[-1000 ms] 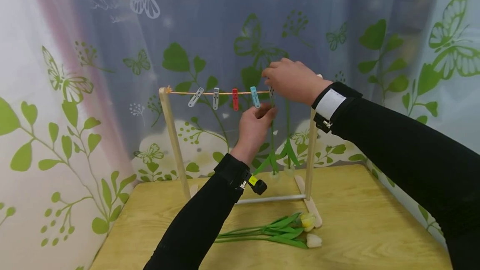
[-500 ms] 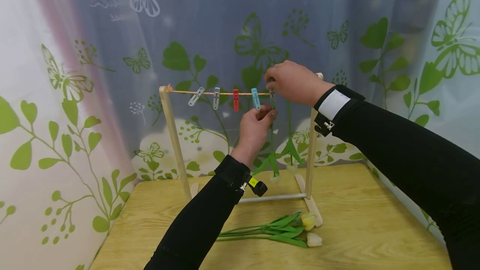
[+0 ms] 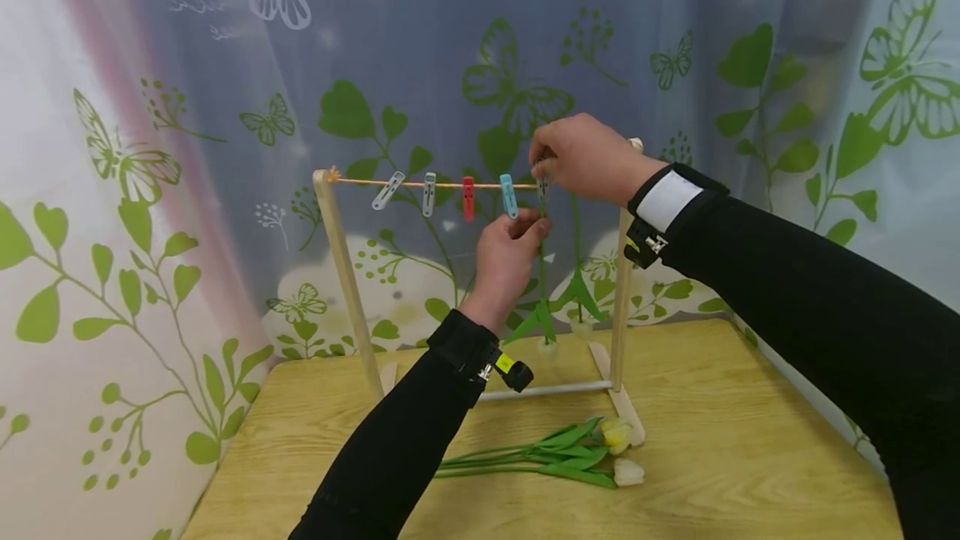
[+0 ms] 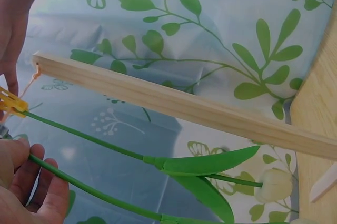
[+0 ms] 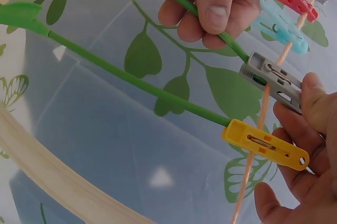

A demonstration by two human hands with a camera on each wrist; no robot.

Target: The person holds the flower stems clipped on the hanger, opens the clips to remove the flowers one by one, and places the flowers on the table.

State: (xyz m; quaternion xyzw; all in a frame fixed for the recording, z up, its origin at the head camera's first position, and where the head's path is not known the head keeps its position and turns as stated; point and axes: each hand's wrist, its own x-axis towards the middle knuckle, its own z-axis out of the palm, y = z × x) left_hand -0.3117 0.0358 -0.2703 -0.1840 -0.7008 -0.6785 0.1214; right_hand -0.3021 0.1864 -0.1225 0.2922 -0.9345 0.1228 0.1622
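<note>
My left hand pinches the green stem of a tulip hanging bloom-down. In the right wrist view, that stem's end meets a grey clothespin on the orange string. My right hand holds the other end of this clothespin between thumb and fingers. Just beside it, a yellow clothespin clips a second tulip to the string, also upside down. Its white bloom shows in the left wrist view. The head view hides most of the grey clothespin behind the right fingers.
A light blue clothespin, a red one and two pale ones hang farther left on the string. The wooden frame stands on the table. Loose tulips lie in front of it. A patterned curtain hangs behind.
The right fingers have shifted slightly and curl closer on the grey clothespin. The left hand keeps its place on the stem. The head view has tilted a little.
</note>
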